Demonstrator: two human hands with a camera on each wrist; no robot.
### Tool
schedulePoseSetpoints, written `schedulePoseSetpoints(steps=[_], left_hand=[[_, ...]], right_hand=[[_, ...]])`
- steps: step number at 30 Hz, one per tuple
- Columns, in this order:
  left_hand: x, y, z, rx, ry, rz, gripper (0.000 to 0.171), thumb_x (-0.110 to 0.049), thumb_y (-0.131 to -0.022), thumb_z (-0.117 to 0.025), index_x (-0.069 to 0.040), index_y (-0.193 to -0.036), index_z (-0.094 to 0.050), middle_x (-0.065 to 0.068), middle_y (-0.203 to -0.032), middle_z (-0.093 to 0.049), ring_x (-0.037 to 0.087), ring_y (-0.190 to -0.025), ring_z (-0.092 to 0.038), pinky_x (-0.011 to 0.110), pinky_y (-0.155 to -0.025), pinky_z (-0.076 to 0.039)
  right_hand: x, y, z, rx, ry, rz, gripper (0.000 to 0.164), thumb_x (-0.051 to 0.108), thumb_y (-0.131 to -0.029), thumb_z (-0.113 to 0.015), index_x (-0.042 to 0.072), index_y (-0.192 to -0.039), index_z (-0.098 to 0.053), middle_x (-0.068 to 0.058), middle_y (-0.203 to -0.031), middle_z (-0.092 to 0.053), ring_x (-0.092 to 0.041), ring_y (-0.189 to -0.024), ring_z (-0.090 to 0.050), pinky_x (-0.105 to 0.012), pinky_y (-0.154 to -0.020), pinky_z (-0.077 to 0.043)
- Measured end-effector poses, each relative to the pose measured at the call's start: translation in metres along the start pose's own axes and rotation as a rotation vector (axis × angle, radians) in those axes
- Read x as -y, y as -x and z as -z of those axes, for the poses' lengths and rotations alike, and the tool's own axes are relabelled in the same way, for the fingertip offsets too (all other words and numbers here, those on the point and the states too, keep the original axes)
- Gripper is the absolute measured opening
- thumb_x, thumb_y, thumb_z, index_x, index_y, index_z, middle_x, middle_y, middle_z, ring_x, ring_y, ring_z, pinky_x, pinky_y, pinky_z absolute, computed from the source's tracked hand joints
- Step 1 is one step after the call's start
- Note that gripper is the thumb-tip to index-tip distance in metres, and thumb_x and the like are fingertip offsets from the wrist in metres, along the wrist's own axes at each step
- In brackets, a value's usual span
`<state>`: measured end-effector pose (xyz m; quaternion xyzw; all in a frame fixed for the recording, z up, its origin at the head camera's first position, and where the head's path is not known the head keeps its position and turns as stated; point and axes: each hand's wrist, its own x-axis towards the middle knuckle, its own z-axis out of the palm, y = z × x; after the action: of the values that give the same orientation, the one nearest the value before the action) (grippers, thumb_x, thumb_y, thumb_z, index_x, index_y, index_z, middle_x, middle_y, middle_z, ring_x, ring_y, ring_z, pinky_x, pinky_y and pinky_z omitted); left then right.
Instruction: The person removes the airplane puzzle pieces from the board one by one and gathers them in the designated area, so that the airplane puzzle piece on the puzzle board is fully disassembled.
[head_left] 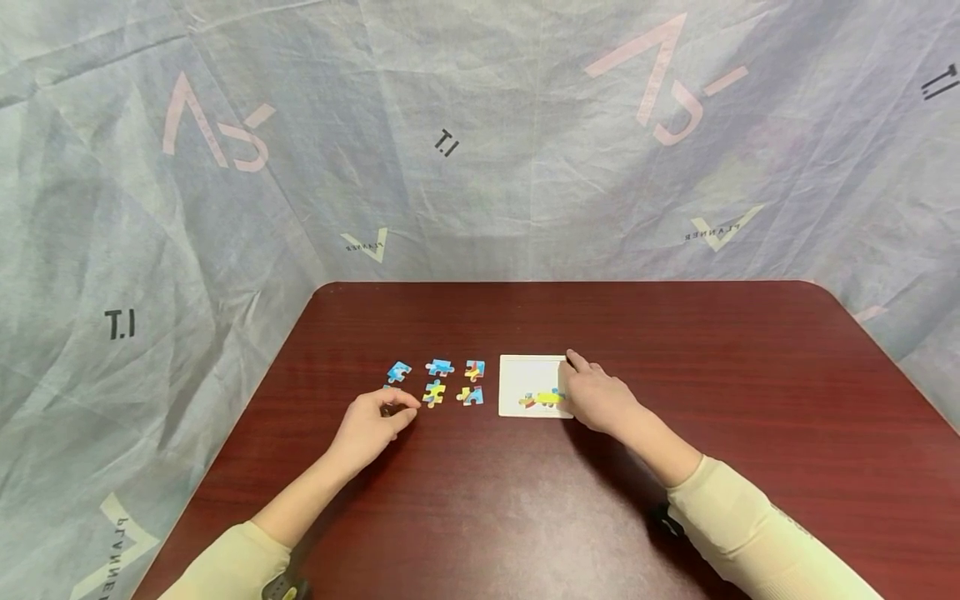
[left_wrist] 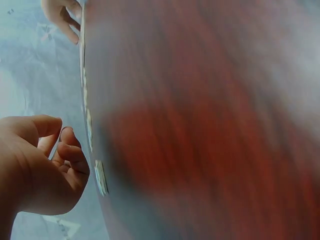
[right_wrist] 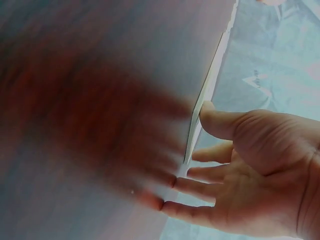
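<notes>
My left hand (head_left: 372,423) hovers just above the table beside the puzzle pieces, its fingers bent and thumb and forefinger tips close together. Nothing is plainly seen between them. A yellow-green and blue puzzle piece (head_left: 434,392) lies by the fingertips; another blue one is mostly hidden behind the hand. With straight fingers, my right hand (head_left: 602,398) rests at the right edge of a pale puzzle tray (head_left: 522,367). In the right wrist view the thumb (right_wrist: 215,120) touches the tray's edge. Coloured pieces (head_left: 550,399) sit along the tray's lower side, partly covered by the right hand.
Blue puzzle pieces (head_left: 440,367), a red-and-yellow piece (head_left: 475,369) and a blue-and-yellow piece (head_left: 472,396) lie left of the tray. They rest on a dark red wooden table (head_left: 495,500). Grey printed cloth (head_left: 480,192) hangs around its far and side edges.
</notes>
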<state>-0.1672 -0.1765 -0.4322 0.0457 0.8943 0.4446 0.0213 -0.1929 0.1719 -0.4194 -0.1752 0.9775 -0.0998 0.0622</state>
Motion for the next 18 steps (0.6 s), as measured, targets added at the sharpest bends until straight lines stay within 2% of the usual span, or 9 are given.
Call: schedulePoseSetpoints(steps=[4, 7, 16, 18], left_hand=[[-0.009, 0.0, -0.007, 0.031, 0.007, -0.011, 0.01, -0.012, -0.093, -0.074, -0.015, -0.101, -0.078, -0.001, -0.094, -0.071, 0.021, -0.06, -0.06, 0.032, -0.058, -0.049], [-0.015, 0.0, -0.012, 0.053, 0.015, -0.027, 0.01, -0.012, -0.093, -0.074, -0.015, -0.102, -0.078, -0.003, -0.101, -0.072, 0.021, -0.061, -0.061, 0.032, -0.058, -0.05], [-0.026, -0.009, -0.028, 0.101, 0.034, -0.058, 0.009, -0.012, -0.092, -0.074, -0.015, -0.1, -0.077, -0.002, -0.089, -0.068, 0.022, -0.06, -0.062, 0.031, -0.055, -0.049], [-0.027, -0.012, -0.031, 0.105, 0.042, -0.06, 0.009, -0.011, -0.092, -0.074, -0.015, -0.099, -0.077, -0.002, -0.092, -0.069, 0.023, -0.059, -0.062, 0.031, -0.053, -0.048]], right_hand=[[0.0, 0.0, 0.0, 0.037, -0.015, -0.037, 0.058, 0.02, -0.097, -0.069, -0.008, -0.143, -0.046, -0.03, -0.156, -0.033, -0.052, -0.139, -0.036, -0.071, -0.101, -0.037], [0.0, -0.001, 0.0, 0.067, -0.032, -0.067, 0.06, 0.021, -0.099, -0.067, -0.006, -0.147, -0.043, -0.028, -0.158, -0.031, -0.055, -0.141, -0.03, -0.078, -0.1, -0.029], [0.0, -0.001, -0.001, 0.096, -0.051, -0.093, 0.064, 0.021, -0.1, -0.065, -0.006, -0.15, -0.038, -0.028, -0.159, -0.028, -0.056, -0.142, -0.026, -0.082, -0.093, -0.033], [0.0, -0.001, 0.0, 0.097, -0.047, -0.091, 0.063, 0.022, -0.1, -0.065, -0.006, -0.15, -0.038, -0.028, -0.159, -0.028, -0.056, -0.141, -0.027, -0.082, -0.093, -0.033]])
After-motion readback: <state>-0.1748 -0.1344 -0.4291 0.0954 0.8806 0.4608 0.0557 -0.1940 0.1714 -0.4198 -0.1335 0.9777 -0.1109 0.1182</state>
